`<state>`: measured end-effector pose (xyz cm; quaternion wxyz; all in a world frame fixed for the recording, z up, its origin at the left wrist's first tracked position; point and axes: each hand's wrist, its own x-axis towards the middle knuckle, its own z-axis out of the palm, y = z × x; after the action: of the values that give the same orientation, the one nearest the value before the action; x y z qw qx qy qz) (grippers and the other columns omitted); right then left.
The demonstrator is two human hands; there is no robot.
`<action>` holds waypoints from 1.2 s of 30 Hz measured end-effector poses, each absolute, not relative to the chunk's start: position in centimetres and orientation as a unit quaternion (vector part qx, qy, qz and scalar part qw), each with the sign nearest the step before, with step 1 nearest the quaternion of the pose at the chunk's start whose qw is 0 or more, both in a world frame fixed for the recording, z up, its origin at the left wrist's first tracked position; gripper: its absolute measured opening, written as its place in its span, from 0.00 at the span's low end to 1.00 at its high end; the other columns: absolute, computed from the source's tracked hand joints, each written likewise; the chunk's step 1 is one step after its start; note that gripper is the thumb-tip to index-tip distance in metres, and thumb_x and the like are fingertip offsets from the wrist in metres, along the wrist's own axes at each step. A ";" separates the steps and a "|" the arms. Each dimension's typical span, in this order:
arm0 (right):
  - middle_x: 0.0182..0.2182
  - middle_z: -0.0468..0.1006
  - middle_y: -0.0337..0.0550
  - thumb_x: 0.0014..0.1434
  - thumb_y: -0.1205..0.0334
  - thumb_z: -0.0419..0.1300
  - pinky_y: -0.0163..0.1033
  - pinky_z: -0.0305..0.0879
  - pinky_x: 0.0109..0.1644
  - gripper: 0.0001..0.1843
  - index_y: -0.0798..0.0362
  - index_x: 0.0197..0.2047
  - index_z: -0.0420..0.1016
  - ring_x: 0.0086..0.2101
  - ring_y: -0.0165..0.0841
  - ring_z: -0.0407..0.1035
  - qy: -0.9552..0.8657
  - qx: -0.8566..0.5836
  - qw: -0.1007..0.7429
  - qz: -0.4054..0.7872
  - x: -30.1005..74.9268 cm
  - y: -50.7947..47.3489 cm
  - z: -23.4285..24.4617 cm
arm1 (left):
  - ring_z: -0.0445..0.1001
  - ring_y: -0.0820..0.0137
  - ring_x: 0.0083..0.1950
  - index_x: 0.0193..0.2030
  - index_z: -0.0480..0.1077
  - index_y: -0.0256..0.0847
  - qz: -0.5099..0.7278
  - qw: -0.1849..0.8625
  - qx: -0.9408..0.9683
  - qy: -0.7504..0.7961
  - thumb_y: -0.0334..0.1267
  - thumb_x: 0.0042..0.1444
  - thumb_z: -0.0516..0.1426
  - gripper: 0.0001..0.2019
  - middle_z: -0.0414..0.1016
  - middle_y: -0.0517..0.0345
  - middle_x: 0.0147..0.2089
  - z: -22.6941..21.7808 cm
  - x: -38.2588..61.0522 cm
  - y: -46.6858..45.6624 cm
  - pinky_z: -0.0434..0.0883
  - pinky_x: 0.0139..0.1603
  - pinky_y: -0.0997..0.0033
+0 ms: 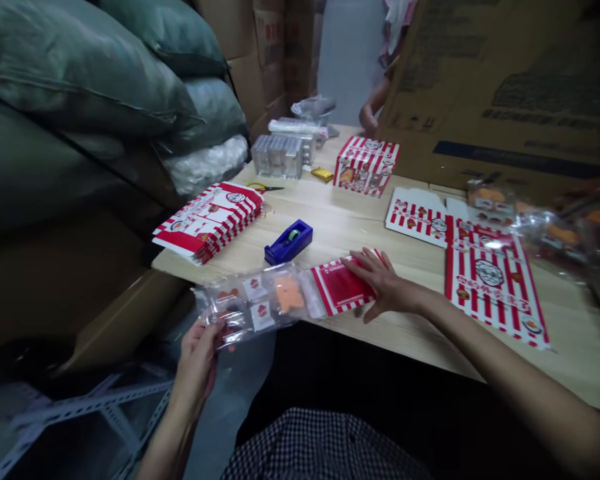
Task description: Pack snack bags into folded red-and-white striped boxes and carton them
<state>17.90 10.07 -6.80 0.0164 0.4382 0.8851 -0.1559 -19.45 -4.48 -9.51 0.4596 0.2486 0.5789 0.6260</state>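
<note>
My left hand [200, 353] grips the near end of a clear plastic tray [255, 303] that holds small red-and-white pieces and an orange piece; the tray juts past the table's front edge. The tray's far end goes into a red-and-white striped box [341, 288] lying flat on the wooden table [360, 220]. My right hand [383, 283] rests on that box with fingers spread flat, pressing it down.
A blue tape dispenser [289, 242] sits just behind the tray. A stack of flat striped boxes [210, 220] lies at left, an unfolded one [490, 273] at right, an assembled one [366, 165] at the back. Another person's hand [369, 117] shows beside a large cardboard box [505, 93].
</note>
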 end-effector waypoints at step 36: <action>0.65 0.54 0.60 0.39 0.52 0.74 0.69 0.38 0.70 0.64 0.43 0.75 0.46 0.66 0.64 0.50 0.856 0.500 -0.089 -0.097 16.1 0.7 -12.7 | 0.65 0.73 0.26 0.42 0.74 0.38 0.543 0.321 0.447 0.634 0.46 0.59 0.59 0.13 0.73 0.61 0.29 -12.8 -13.9 0.9 0.62 0.27 0.77</action>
<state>16.14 0.71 -12.66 -0.0885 0.4998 0.8561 -0.0969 -13.90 0.91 -12.76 0.3211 0.4473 0.6341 0.5429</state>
